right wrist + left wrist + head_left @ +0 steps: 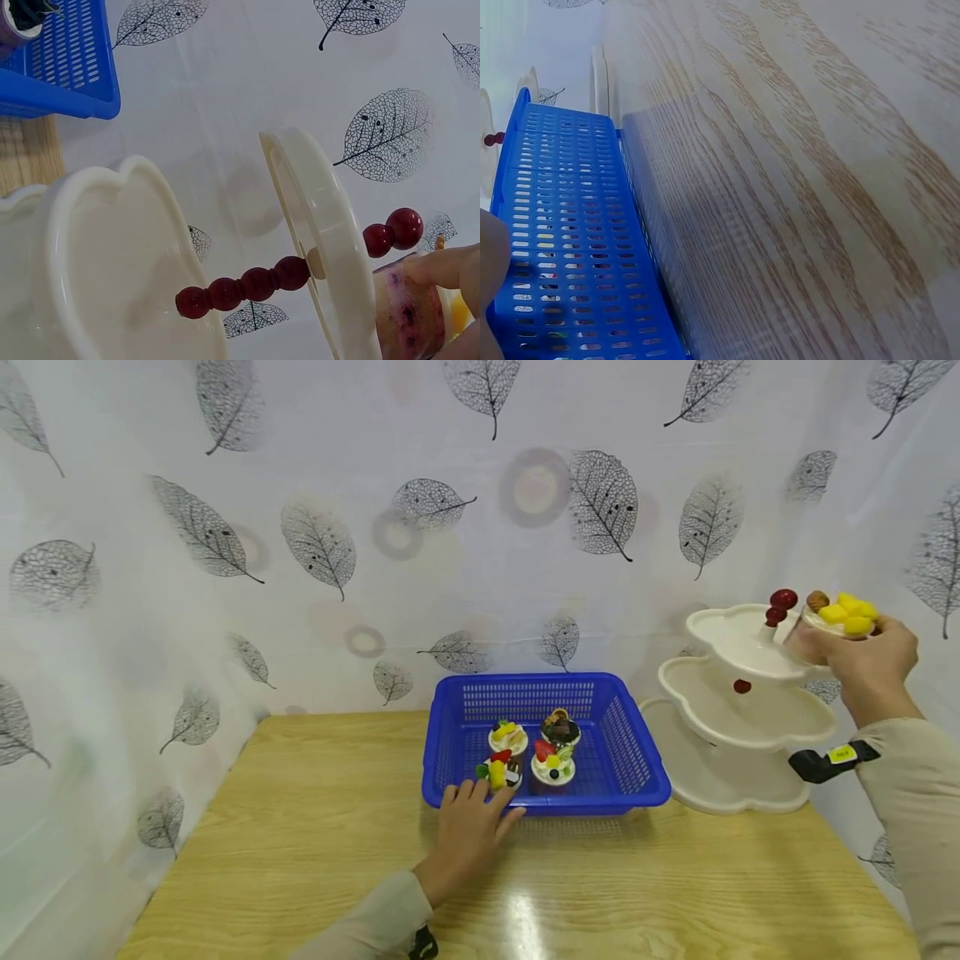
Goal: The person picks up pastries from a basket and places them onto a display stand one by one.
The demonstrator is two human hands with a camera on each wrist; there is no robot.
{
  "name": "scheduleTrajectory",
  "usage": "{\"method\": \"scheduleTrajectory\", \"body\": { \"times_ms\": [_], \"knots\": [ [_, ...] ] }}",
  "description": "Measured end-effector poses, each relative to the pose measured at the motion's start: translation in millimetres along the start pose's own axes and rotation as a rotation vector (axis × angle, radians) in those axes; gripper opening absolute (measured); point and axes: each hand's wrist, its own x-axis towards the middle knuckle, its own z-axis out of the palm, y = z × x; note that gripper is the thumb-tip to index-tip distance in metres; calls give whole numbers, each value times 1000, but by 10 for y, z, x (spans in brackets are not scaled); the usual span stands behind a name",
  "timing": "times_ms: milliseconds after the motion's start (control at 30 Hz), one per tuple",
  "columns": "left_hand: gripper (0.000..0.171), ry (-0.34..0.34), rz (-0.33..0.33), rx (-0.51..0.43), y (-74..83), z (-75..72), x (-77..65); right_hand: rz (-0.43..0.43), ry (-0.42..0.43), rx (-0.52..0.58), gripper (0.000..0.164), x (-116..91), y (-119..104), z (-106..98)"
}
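Note:
My right hand [873, 660] grips a dessert cup [806, 642] topped with yellow fruit cubes and a brown ball. The cup is at the right part of the top tier of a white three-tier stand [738, 643], beside its red-beaded post. In the right wrist view, the cup's pinkish side [409, 311] shows close against that tier. My left hand [468, 831] rests at the front rim of a blue basket [600, 799], fingers reaching over it near a fruit-topped dessert cup [497, 772]. Several dessert cups stand in the basket, including a strawberry-topped one [553, 768] and a dark-topped one [560, 731].
The basket and stand are on a wooden table [322, 810], with the stand right of the basket. Its lower tiers [727, 777] spread out below the top one. A pale leaf-patterned sheet [322, 468] hangs behind and at the left.

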Motion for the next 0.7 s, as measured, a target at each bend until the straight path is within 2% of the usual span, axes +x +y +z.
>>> {"method": "scheduleTrajectory", "body": {
  "times_ms": [300, 700],
  "knots": [
    [36, -1, -1, -5, 8, -12, -1, -17, -10, -72, 94, 46, 26, 10],
    [37, 13, 14, 10, -8, 18, -2, -50, -19, -109, 91, 46, 56, 13]
  ]
}}
